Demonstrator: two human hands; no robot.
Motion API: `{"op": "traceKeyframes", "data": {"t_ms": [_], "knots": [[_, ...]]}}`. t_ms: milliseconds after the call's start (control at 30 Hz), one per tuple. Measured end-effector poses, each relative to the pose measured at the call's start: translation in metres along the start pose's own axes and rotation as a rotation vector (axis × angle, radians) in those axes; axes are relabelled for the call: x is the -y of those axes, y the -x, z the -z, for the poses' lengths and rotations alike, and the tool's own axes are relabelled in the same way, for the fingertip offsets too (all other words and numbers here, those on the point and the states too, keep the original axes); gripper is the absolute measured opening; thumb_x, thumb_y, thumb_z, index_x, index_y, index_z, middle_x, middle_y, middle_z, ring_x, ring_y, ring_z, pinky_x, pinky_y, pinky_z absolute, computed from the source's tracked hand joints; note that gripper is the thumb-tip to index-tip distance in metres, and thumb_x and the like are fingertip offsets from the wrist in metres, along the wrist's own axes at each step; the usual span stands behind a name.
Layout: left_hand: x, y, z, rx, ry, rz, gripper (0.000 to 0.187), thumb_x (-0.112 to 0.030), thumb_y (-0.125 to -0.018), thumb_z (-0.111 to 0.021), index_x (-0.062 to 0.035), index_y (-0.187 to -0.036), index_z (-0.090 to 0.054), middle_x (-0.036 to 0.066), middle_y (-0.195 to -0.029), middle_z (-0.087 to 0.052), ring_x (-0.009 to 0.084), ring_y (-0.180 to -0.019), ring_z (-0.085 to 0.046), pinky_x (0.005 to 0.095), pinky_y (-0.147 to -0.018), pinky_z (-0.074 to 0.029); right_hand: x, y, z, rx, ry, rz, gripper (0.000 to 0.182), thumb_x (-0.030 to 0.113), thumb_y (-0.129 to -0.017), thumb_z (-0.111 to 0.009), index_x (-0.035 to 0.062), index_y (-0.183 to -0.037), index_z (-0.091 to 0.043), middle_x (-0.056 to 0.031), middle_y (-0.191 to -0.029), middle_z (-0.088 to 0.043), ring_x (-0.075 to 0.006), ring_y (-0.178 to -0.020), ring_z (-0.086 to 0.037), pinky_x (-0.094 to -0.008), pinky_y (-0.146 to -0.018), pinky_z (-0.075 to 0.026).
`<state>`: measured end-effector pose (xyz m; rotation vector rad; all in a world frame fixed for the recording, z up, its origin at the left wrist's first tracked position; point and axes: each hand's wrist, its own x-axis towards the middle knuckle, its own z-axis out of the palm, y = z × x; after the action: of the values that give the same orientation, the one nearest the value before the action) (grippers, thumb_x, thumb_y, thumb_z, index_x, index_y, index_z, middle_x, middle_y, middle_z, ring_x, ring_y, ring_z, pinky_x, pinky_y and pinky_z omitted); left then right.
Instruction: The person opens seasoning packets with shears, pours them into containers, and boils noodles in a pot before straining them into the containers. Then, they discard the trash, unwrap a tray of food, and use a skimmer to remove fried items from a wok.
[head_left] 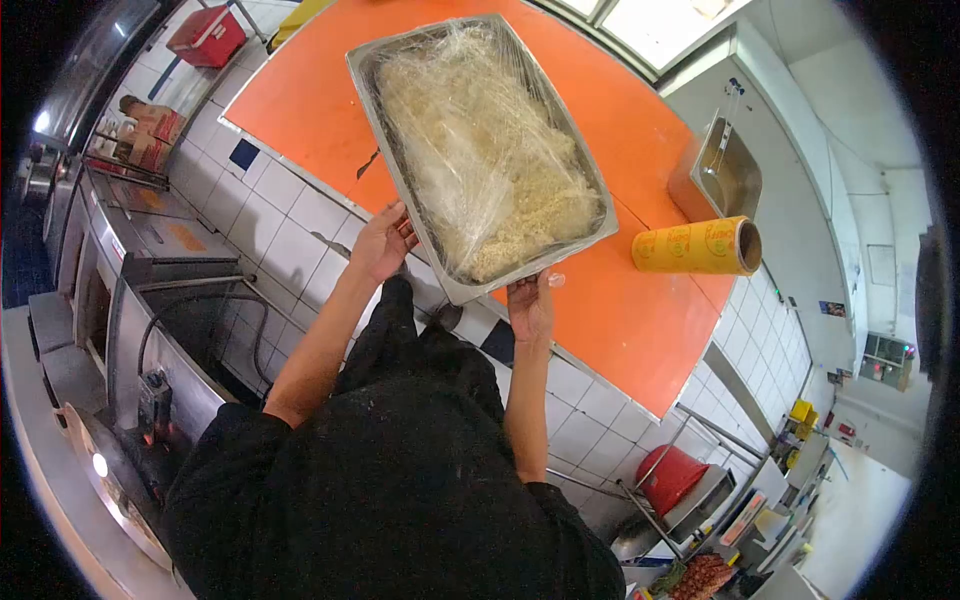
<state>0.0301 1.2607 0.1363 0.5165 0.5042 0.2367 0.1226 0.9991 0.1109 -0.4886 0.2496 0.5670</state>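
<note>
A deep rectangular metal pan holds a pale, crumbly food, perhaps breadcrumbs or cooked grain. Clear plastic wrap stretches over it, wrinkled and shiny. My left hand grips the pan's left side near its lower corner. At the near edge, my right hand holds the pan from below, its fingers partly hidden under the rim. A small bunched bit of wrap sticks out beside the right fingers. To the right, a yellow roll of plastic wrap lies on the orange table.
A smaller metal container with a utensil in it stands at the table's right edge. Left is a steel kitchen unit with a hose. A red bucket sits on a rack at lower right. A red cooler stands at upper left.
</note>
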Motion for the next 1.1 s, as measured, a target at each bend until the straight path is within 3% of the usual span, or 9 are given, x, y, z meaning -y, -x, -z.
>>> {"op": "traceKeyframes", "data": {"t_ms": [67, 133, 367, 467, 567, 633, 933, 1000, 1100], "knots": [[0.001, 0.004, -0.002, 0.001, -0.006, -0.01, 0.025, -0.028, -0.093, -0.06, -0.0096, -0.111, -0.058, 0.0, -0.096, -0.064, 0.0142, -0.087, -0.06, 0.0311, -0.081, -0.05, 0.0, -0.001, 0.01, 0.023, -0.014, 0.019, 0.027, 0.021, -0.098, -0.055, 0.0056, -0.12, -0.056, -0.0058, -0.118, -0.06, -0.0211, -0.11, -0.056, -0.0375, -0.099, -0.045], [0.001, 0.004, -0.004, 0.003, -0.012, -0.017, 0.025, -0.028, -0.093, -0.06, -0.0096, -0.111, -0.058, 0.0, -0.096, -0.063, 0.014, -0.087, -0.06, 0.031, -0.081, -0.05, 0.007, 0.0, 0.004, 0.079, 0.241, 0.127, 0.025, 0.021, -0.098, -0.056, 0.0061, -0.117, -0.057, -0.0049, -0.117, -0.06, -0.0208, -0.11, -0.055, -0.0389, -0.1, -0.044], [0.0, 0.006, -0.003, -0.009, -0.026, -0.008, 0.023, -0.025, -0.092, -0.061, -0.0105, -0.11, -0.058, 0.0, -0.095, -0.063, 0.014, -0.087, -0.06, 0.0316, -0.079, -0.05, 0.005, 0.016, 0.012, 0.034, 0.2, 0.215, 0.017, 0.023, -0.098, -0.055, 0.0104, -0.11, -0.057, -0.0022, -0.106, -0.059, -0.0163, -0.097, -0.057, -0.0352, -0.091, -0.047], [0.002, 0.007, -0.006, -0.042, -0.039, -0.018, 0.023, -0.024, -0.092, -0.061, -0.0109, -0.11, -0.057, 0.001, -0.096, -0.064, 0.0145, -0.087, -0.06, 0.0314, -0.078, -0.05, 0.009, 0.023, 0.01, -0.05, 0.279, 0.22, 0.019, 0.026, -0.099, -0.055, 0.0108, -0.11, -0.057, -0.0001, -0.098, -0.056, -0.0139, -0.092, -0.056, -0.0342, -0.088, -0.046], [0.005, 0.01, -0.011, -0.06, -0.051, -0.016, 0.022, -0.024, -0.092, -0.062, -0.0113, -0.109, -0.058, 0.001, -0.097, -0.064, 0.0149, -0.088, -0.061, 0.0313, -0.078, -0.05, 0.004, 0.027, -0.031, -0.209, 0.415, 0.163, 0.011, 0.023, -0.099, -0.055, 0.0128, -0.101, -0.055, 0.0018, -0.093, -0.055, -0.0117, -0.085, -0.054, -0.0309, -0.075, -0.046], [0.005, 0.01, -0.009, -0.053, -0.048, -0.018, 0.021, -0.024, -0.092, -0.062, -0.0115, -0.109, -0.058, 0.001, -0.097, -0.064, 0.0151, -0.088, -0.061, 0.0312, -0.078, -0.05, -0.005, 0.025, -0.029, -0.224, 0.589, 0.361, 0.008, 0.019, -0.099, -0.055, 0.0137, -0.104, -0.053, 0.0031, -0.09, -0.053, -0.0103, -0.08, -0.055, -0.0302, -0.073, -0.047], [0.01, 0.018, -0.011, -0.104, -0.063, -0.039, 0.022, -0.023, -0.09, -0.065, -0.0104, -0.106, -0.057, 0.001, -0.092, -0.063, 0.0145, -0.082, -0.06, 0.03, -0.074, -0.051, -0.008, 0.025, -0.042, -0.128, 0.44, 0.337, 0.007, 0.019, -0.099, -0.055, 0.0142, -0.098, -0.049, 0.0014, -0.09, -0.053, -0.0107, -0.08, -0.055, -0.0314, -0.079, -0.05], [0.012, 0.015, 0.001, -0.066, -0.075, -0.005, 0.026, -0.023, -0.091, -0.062, -0.0115, -0.113, -0.054, 0.001, -0.103, -0.062, 0.0162, -0.095, -0.059, 0.034, -0.085, -0.047, -0.012, 0.018, -0.012, -0.084, 0.392, 0.343, 0.008, 0.02, -0.099, -0.054, 0.0134, -0.1, -0.05, 0.0007, -0.09, -0.054, -0.0111, -0.081, -0.055, -0.0319, -0.08, -0.05], [0.011, 0.018, -0.002, -0.054, -0.087, -0.023, 0.024, -0.022, -0.092, -0.061, -0.0112, -0.112, -0.054, 0.001, -0.103, -0.062, 0.0162, -0.094, -0.06, 0.0336, -0.084, -0.048, -0.003, 0.023, -0.003, -0.125, 0.402, 0.328, 0.009, 0.02, -0.099, -0.054, 0.0121, -0.1, -0.051, -0.0004, -0.091, -0.055, -0.0116, -0.083, -0.056, -0.032, -0.081, -0.051]]}}
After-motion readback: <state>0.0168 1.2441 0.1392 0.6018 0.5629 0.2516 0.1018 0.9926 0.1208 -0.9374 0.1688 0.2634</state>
